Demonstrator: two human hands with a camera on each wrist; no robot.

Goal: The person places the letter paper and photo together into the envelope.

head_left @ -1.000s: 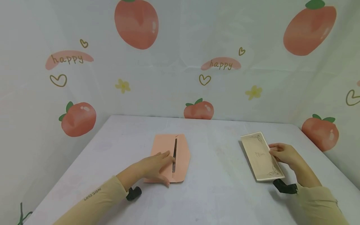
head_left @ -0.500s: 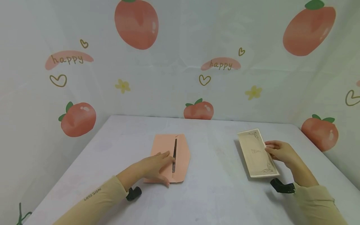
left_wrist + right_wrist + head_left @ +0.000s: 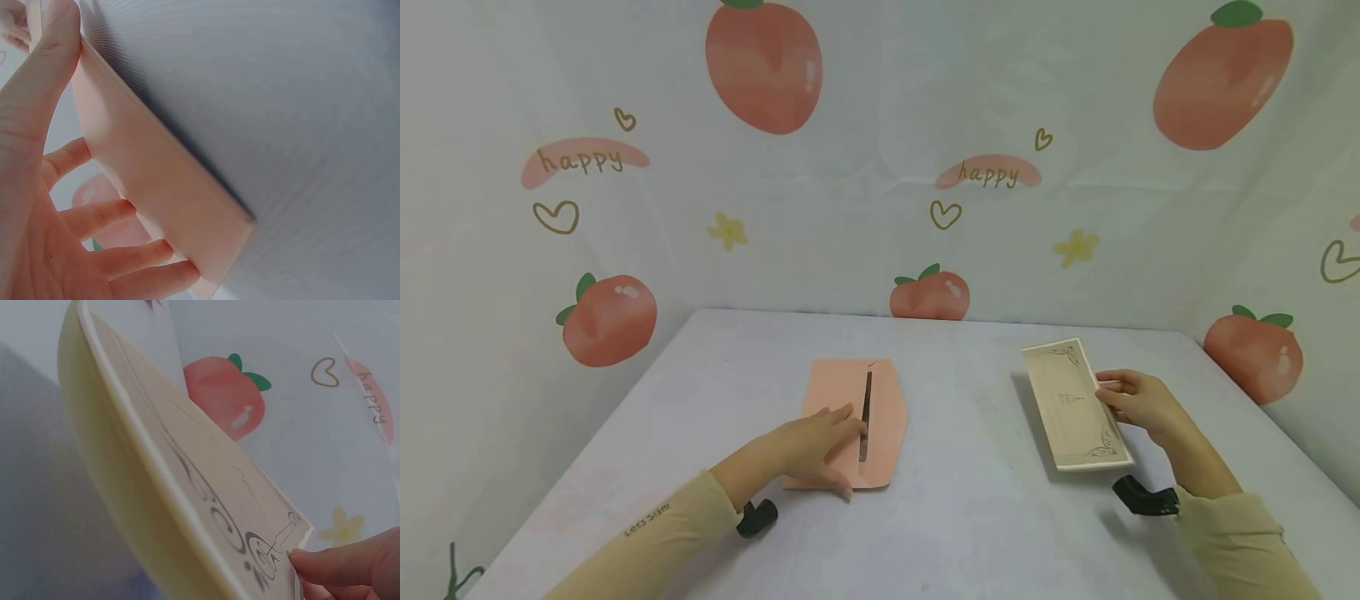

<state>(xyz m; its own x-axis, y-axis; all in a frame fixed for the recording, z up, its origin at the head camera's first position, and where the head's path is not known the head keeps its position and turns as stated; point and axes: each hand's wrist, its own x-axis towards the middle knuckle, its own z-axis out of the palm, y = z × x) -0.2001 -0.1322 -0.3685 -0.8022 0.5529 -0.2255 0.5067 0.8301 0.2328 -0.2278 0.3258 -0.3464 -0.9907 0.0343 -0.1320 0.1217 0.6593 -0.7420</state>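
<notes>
A pink envelope (image 3: pixel 889 417) lies flat on the white table, its pointed flap spread out to the right and a dark slit running beside the flap. My left hand (image 3: pixel 817 443) rests on it with the fingers spread; in the left wrist view the fingertips touch the face of the envelope (image 3: pixel 140 165) and the thumb lies near its edge. Off to the right, my right hand (image 3: pixel 1142 403) pinches a cream card (image 3: pixel 1063 417) by its right edge. Scroll ornaments mark the card's corners. It is tilted above the table, casting a shadow on its left.
The white table (image 3: pixel 955 533) stretches between the envelope and the card. Behind it hangs a white curtain (image 3: pixel 865 233) printed with fruit, hearts and flowers. Black wrist mounts (image 3: pixel 1146 497) sit under both wrists. A green cord (image 3: pixel 456 575) shows at the lower left.
My right hand has carried the card leftward and slightly up, toward the envelope. The left hand and the envelope have stayed where they were.
</notes>
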